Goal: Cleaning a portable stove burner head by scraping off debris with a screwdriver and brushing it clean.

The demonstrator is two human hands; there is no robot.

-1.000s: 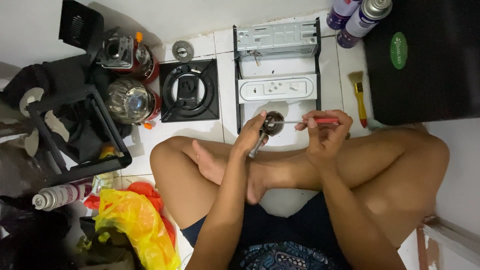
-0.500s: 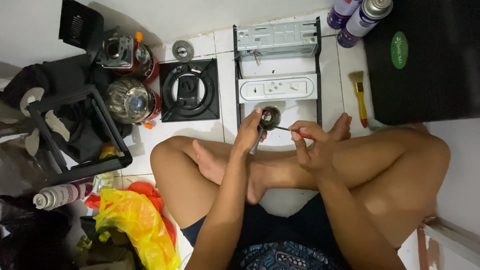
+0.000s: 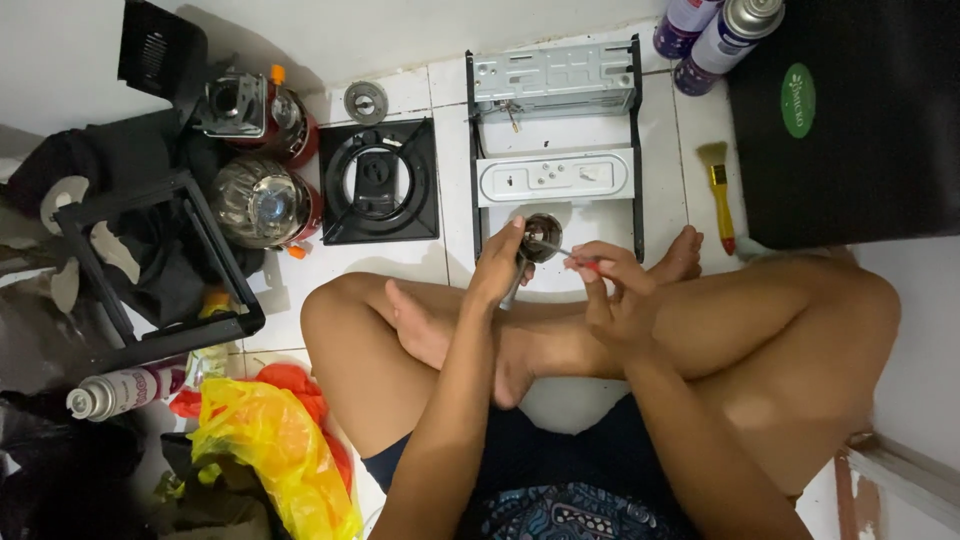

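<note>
I sit cross-legged on a white tiled floor. My left hand [image 3: 497,265] grips a small round metal burner part [image 3: 541,236] with a stem hanging below it. My right hand [image 3: 610,290] holds a red-handled screwdriver [image 3: 570,256] whose thin shaft points left into the cup of the burner part. Both hands hover just above my crossed shins, in front of the dismantled stove frame [image 3: 555,150].
A black square pan support [image 3: 378,182] lies to the left of the frame. Gas canisters [image 3: 262,200] and a black stand sit further left. A yellow brush [image 3: 720,190], two spray cans [image 3: 715,30] and a black case [image 3: 850,120] are on the right. A yellow plastic bag [image 3: 270,450] lies at lower left.
My right hand has slid left along the screwdriver, closer to the burner part, and the red handle is now mostly hidden in my fingers. The left hand has kept the part in place.
</note>
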